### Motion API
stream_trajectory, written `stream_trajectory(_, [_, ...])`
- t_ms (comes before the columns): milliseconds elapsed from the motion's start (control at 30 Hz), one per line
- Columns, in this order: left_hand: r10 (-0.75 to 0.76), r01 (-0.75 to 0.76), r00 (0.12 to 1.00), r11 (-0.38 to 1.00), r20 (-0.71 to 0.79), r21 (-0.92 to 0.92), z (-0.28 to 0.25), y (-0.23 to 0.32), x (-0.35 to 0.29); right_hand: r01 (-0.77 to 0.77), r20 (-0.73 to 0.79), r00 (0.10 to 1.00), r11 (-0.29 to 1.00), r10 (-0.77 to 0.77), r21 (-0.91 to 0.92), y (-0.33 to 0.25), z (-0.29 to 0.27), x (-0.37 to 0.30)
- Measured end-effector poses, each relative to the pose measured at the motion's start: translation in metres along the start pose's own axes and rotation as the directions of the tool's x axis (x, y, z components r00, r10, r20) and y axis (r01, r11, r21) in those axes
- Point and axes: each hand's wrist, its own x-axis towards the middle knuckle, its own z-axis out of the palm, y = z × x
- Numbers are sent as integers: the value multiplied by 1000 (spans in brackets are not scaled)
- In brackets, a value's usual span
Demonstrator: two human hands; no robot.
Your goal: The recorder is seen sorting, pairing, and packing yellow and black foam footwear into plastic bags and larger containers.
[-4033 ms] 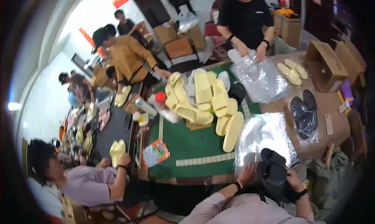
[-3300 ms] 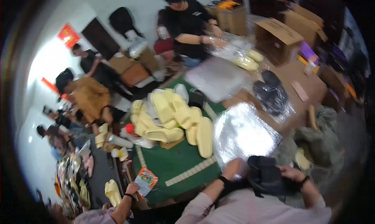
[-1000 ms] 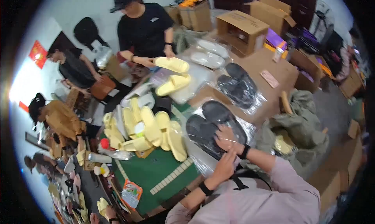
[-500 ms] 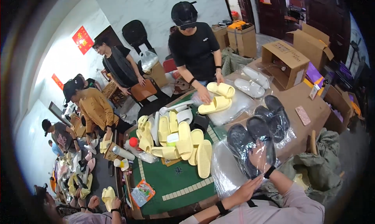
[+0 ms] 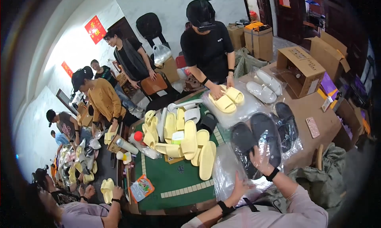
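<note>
A pair of dark grey slippers (image 5: pixel 265 133) lies side by side in front of me, at least partly in clear plastic. Over the lower part of the right slipper rests my right hand (image 5: pixel 262 161), fingers spread and not wrapped round anything. My left hand (image 5: pixel 239 187) is beside the stack of clear plastic bags (image 5: pixel 226 172), its thumb and fingers apart; whether it touches the plastic is hard to tell. Another bagged dark pair (image 5: pixel 286 122) sits just to the right. Farther off lies a bagged white pair (image 5: pixel 260 91).
Yellow slippers (image 5: pixel 190 138) are piled on the green table mat (image 5: pixel 158 176). Across from me a person in black (image 5: pixel 210 49) handles a yellow pair (image 5: pixel 226 99) on plastic. A phone (image 5: pixel 312 126), an open carton (image 5: pixel 299 71) and a grey-green sack (image 5: pixel 325 176) are at the right.
My left hand has drawn away from my right wrist onto the plastic side. The grey slippers now lie straighter, side by side. The person opposite has brought the yellow pair together.
</note>
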Motion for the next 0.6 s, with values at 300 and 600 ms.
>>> stream_trajectory(300, [-350, 280, 917, 906, 190, 317, 2, -7, 12, -282, 60, 959, 923, 276, 263, 28, -26, 37])
stream_trajectory(600, [-307, 74, 929, 704, 208, 706, 4, 1, 13, -100, 473, 879, 993, 56, 67, 144, -22, 72])
